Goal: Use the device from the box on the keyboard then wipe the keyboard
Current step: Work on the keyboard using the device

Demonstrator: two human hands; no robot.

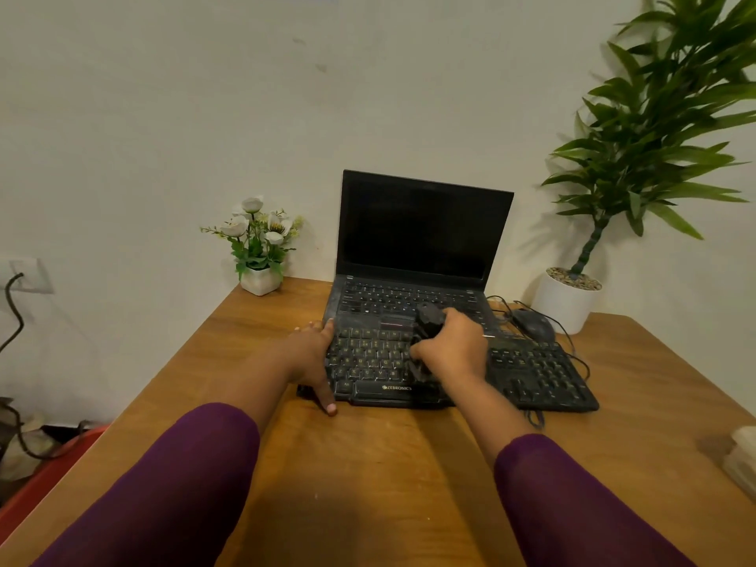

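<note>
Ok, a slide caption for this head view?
Right hand runs a dark handheld device over the keyboard; left hand steadies it.

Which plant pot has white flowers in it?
The small white pot at the table's back left corner, beside the laptop, holds the white flowers. The bigger round pot on the right has only a tall plant with long green leaves.

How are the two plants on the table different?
The flower plant is small, with white blooms, at the table's back left. The leafy plant is much taller, all green leaves and no flowers, at the back right. The flower plant's pot looks squarish; the leafy plant's is round. Both pots are white.
</note>
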